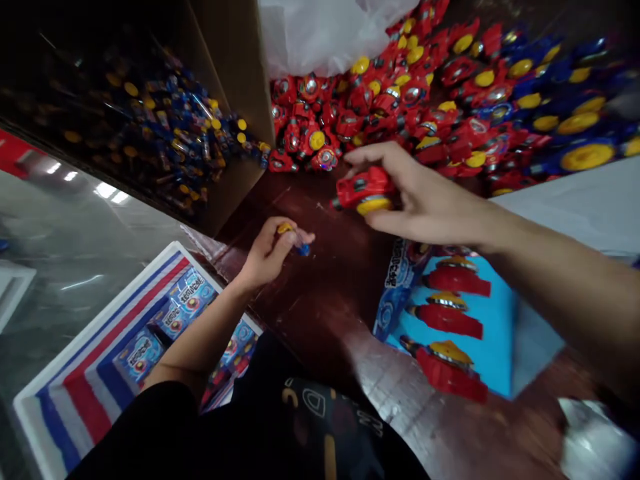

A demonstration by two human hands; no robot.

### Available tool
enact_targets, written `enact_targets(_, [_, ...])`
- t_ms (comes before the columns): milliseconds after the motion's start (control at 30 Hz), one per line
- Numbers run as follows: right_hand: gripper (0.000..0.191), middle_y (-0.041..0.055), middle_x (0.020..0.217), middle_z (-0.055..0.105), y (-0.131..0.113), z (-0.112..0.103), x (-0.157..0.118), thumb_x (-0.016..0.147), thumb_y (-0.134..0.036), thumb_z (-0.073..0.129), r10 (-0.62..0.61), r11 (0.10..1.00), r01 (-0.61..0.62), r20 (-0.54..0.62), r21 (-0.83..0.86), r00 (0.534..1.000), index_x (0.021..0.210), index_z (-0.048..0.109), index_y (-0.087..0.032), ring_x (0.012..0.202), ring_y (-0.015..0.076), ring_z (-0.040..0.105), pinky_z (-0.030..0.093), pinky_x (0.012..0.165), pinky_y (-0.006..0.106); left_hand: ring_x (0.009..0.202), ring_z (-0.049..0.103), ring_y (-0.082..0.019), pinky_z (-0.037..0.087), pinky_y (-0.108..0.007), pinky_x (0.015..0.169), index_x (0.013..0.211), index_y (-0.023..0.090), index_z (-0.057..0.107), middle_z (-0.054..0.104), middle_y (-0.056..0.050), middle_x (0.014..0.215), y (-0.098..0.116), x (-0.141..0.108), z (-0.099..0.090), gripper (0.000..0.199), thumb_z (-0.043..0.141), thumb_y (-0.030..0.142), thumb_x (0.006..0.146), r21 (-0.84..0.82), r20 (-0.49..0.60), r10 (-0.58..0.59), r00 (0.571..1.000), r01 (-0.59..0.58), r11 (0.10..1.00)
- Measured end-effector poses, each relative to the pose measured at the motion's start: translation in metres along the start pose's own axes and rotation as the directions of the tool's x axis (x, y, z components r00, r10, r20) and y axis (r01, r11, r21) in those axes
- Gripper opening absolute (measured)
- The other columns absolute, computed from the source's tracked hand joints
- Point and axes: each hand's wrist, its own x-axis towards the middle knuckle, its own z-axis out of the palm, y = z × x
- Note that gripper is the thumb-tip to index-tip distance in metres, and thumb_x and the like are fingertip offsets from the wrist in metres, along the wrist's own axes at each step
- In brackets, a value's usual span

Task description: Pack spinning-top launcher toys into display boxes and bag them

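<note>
In my right hand is a red toy launcher with a yellow disc on its underside, gripped between thumb and fingers above the dark red tabletop. My left hand pinches a small blue and yellow toy piece, partly hidden by the fingers. Beyond my right hand lies a heap of similar red toys. Below my right forearm a blue display box holds several red toys in a row.
An open cardboard box at the upper left holds many small blue and yellow pieces. Blue toys lie at the far right. A striped-lined crate with printed boxes stands at the lower left. White plastic covers part of the heap.
</note>
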Motion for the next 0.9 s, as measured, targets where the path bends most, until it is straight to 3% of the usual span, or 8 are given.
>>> enact_targets(100, [0.049,0.0046,0.111,0.075,-0.03,-0.006,-0.06,0.099,-0.05,0.07,0.073,0.966,-0.08,0.038,0.247,0.997,0.141,0.058,-0.027,0.087,0.0199,0.071,0.063,0.074,0.033,0.066,0.069,-0.012,0.057,-0.023,0.066,0.121,0.019,0.067,0.071,0.001,0.083,0.029,-0.021,0.019,0.043,0.072,0.059,0.109,-0.033,0.236,-0.12,0.964,0.132,0.991])
enact_targets(200, [0.037,0.0052,0.116,0.075,-0.055,0.002,-0.1,0.103,-0.049,0.073,0.118,0.958,-0.116,0.01,0.262,0.993,0.131,0.058,-0.029,0.094,0.0214,0.074,0.065,0.077,0.036,0.068,0.064,-0.011,0.052,-0.022,0.065,0.109,0.017,0.077,0.071,-0.001,0.084,0.056,-0.024,0.033,0.041,0.08,0.058,0.104,0.051,0.374,-0.114,0.92,0.103,0.993])
enact_targets(400, [0.024,0.0036,0.113,0.073,-0.078,0.017,-0.15,0.103,-0.029,0.075,-0.158,0.965,0.204,-0.25,0.168,0.955,0.119,0.057,-0.03,0.103,0.0212,0.075,0.065,0.089,0.039,0.075,0.065,-0.012,0.051,-0.022,0.069,0.096,0.017,0.074,0.07,0.0,0.085,0.092,-0.028,0.069,0.032,0.075,0.045,0.11,0.078,0.556,0.065,0.828,-0.129,0.989])
enact_targets(533, [0.021,0.0031,0.103,0.073,-0.095,0.037,-0.189,0.108,-0.033,0.069,0.135,0.978,-0.046,-0.451,0.204,0.882,0.122,0.054,-0.029,0.084,0.0194,0.074,0.065,0.074,0.035,0.084,0.069,-0.016,0.056,-0.026,0.075,0.119,0.016,0.076,0.073,-0.005,0.098,0.091,-0.043,0.094,0.027,0.072,0.042,0.113,0.299,0.465,0.365,0.807,-0.531,0.793])
enact_targets(667, [0.044,0.0048,0.111,0.077,-0.095,0.036,-0.225,0.118,-0.056,0.048,0.392,0.895,-0.286,-0.296,0.343,0.871,0.154,0.045,-0.03,0.077,0.0182,0.077,0.067,0.064,0.032,0.094,0.073,-0.019,0.06,-0.03,0.084,0.132,0.019,0.074,0.076,-0.008,0.108,0.087,-0.041,0.112,0.031,0.068,0.043,0.115,0.433,0.498,0.454,0.739,-0.665,0.608])
enact_targets(733, [0.074,0.0149,0.149,0.068,-0.09,0.021,-0.244,0.114,-0.065,0.056,0.282,0.955,-0.232,-0.317,0.186,0.906,0.175,0.029,-0.031,0.119,0.0287,0.08,0.074,0.087,0.042,0.093,0.073,-0.017,0.059,-0.027,0.083,0.128,0.018,0.075,0.075,-0.006,0.106,0.091,-0.035,0.118,0.029,0.071,0.042,0.113,0.362,0.552,0.36,0.752,-0.605,0.709])
enact_targets(800, [0.1,0.0164,0.178,0.042,-0.085,0.005,-0.265,0.107,-0.057,0.074,0.074,0.98,-0.136,-0.366,-0.144,0.928,0.184,0.013,-0.039,0.156,0.0396,0.057,0.066,0.114,0.057,0.086,0.072,-0.014,0.057,-0.024,0.078,0.119,0.017,0.077,0.074,-0.003,0.099,0.099,-0.03,0.124,0.025,0.075,0.04,0.111,0.285,0.597,0.261,0.759,-0.505,0.815])
enact_targets(900, [0.102,0.0102,0.177,0.047,-0.082,-0.004,-0.291,0.106,-0.026,0.077,-0.103,0.89,-0.053,-0.314,-0.453,0.944,0.184,0.015,-0.047,0.159,0.0379,0.056,0.06,0.124,0.06,0.079,0.07,-0.012,0.056,-0.022,0.072,0.113,0.017,0.078,0.073,-0.001,0.092,0.106,-0.031,0.134,0.023,0.076,0.04,0.11,0.255,0.644,0.193,0.74,-0.446,0.858])
